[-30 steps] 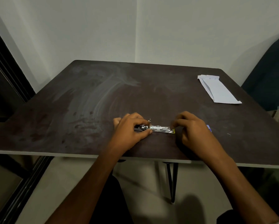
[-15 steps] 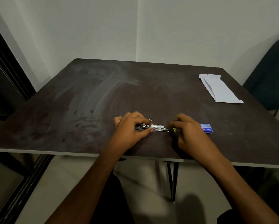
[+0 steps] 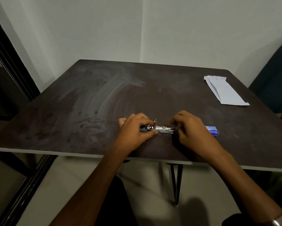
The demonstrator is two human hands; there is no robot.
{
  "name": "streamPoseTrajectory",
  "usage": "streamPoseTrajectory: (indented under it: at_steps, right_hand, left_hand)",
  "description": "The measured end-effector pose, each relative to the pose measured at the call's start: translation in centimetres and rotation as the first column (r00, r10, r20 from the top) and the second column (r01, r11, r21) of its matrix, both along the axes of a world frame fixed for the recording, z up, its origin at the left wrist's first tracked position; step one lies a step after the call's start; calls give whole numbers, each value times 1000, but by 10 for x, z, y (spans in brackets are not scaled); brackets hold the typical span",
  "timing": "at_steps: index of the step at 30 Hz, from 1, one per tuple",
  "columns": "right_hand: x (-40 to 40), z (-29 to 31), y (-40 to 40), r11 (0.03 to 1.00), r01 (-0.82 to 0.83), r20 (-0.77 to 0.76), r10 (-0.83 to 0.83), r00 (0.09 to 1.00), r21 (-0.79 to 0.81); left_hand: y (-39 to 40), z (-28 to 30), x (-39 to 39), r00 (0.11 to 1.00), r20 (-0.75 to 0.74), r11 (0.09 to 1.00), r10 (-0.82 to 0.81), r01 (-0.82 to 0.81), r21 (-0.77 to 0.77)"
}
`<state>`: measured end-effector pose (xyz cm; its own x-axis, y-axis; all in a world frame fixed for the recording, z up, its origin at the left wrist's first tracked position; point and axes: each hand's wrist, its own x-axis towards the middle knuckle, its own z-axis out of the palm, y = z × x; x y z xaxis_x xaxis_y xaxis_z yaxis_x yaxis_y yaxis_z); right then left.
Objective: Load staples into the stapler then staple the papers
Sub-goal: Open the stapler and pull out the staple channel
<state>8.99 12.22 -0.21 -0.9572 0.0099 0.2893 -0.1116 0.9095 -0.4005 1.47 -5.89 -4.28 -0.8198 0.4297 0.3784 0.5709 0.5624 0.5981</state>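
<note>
Two hands work at the stapler (image 3: 163, 129), which lies flat near the front edge of the dark table (image 3: 88, 98); left hand (image 3: 135, 129) grips its left end, fingers curled round it; right hand (image 3: 190, 128) pinches its right end, fingertips bent; blue staple box (image 3: 212, 130) lies just right of the stapler; papers (image 3: 225, 90) lie well beyond it, far right.

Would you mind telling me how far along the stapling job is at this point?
Loading is under way: the stapler lies opened on the table, the left hand gripping its rear, the right hand working at its front end. Whether staples are in cannot be seen. The blue staple box sits beside it. The papers lie untouched at the far right, not yet stapled.
</note>
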Motion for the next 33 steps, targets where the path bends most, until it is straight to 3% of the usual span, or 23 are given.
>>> streamPoseTrajectory:
  at_steps: [4,11,33]
  right_hand:
    - [-12,11,9,986,-132,39,129,991,105]
    - [-30,29,9,877,-418,265,356,896,236]
    - [-54,42,5,649,-627,397,487,778,431]
  left_hand:
    - [-1,0,0,1000,-1,1000,2,-2,-10]
    - [-1,0,0,1000,4,1000,6,-6,-24]
    - [-1,0,-1,1000,4,1000,-8,8,-22]
